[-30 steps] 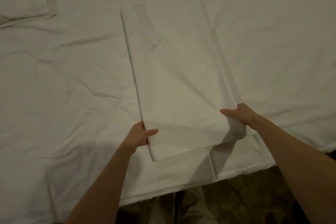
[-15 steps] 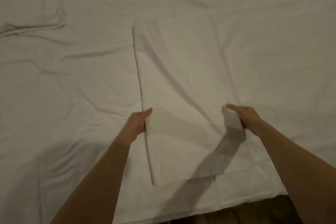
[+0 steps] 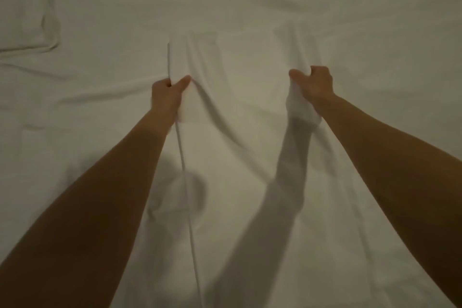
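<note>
Folded cloth (image 3: 237, 107) on bed sheet (image 3: 375, 32); apparently pillow (image 3: 22, 0) far left.

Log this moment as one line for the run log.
left hand: grips folded cloth, left edge | right hand: grips right edge | cloth: raised, sagging between hands | under: bed sheet

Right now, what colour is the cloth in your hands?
The folded cloth is plain white; the head view shows it.

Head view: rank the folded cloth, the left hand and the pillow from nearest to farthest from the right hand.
1. folded cloth, gripped by the right hand itself.
2. left hand, at the cloth's opposite edge.
3. pillow, far upper-left corner.
</note>
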`<state>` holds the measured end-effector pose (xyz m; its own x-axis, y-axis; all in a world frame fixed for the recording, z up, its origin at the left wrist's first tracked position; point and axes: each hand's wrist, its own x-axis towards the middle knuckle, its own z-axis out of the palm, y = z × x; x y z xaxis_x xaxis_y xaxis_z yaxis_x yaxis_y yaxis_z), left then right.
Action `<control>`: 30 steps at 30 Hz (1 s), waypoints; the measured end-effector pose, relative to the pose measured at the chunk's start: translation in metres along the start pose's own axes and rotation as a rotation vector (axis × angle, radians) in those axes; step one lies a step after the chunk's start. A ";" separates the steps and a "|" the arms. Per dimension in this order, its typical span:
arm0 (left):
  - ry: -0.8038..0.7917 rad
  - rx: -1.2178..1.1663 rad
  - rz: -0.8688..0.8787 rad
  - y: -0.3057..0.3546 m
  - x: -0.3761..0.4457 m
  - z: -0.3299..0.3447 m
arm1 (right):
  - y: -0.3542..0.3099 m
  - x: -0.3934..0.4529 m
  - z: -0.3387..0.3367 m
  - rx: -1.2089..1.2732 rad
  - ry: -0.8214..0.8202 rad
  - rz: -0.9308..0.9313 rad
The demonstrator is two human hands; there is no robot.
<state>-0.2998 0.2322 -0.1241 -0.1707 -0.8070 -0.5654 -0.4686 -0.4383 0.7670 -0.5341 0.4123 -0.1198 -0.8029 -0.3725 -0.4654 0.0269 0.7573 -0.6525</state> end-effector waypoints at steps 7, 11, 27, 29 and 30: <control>-0.003 0.038 -0.034 -0.012 0.010 0.000 | 0.005 0.016 -0.019 -0.005 0.023 -0.052; -0.017 -0.020 -0.096 -0.009 0.010 0.001 | 0.008 0.026 -0.017 0.022 -0.073 0.092; -0.267 0.031 -0.425 -0.142 -0.162 -0.048 | 0.134 -0.159 -0.075 -0.034 -0.293 0.481; -0.291 0.026 -0.434 -0.151 -0.180 -0.052 | 0.146 -0.181 -0.075 -0.034 -0.275 0.506; -0.304 0.029 -0.430 -0.155 -0.191 -0.053 | 0.152 -0.190 -0.077 -0.029 -0.279 0.510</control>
<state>-0.1482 0.4333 -0.1191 -0.1996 -0.4037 -0.8928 -0.5747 -0.6897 0.4404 -0.4227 0.6392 -0.0844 -0.5052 -0.0815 -0.8591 0.3490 0.8912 -0.2898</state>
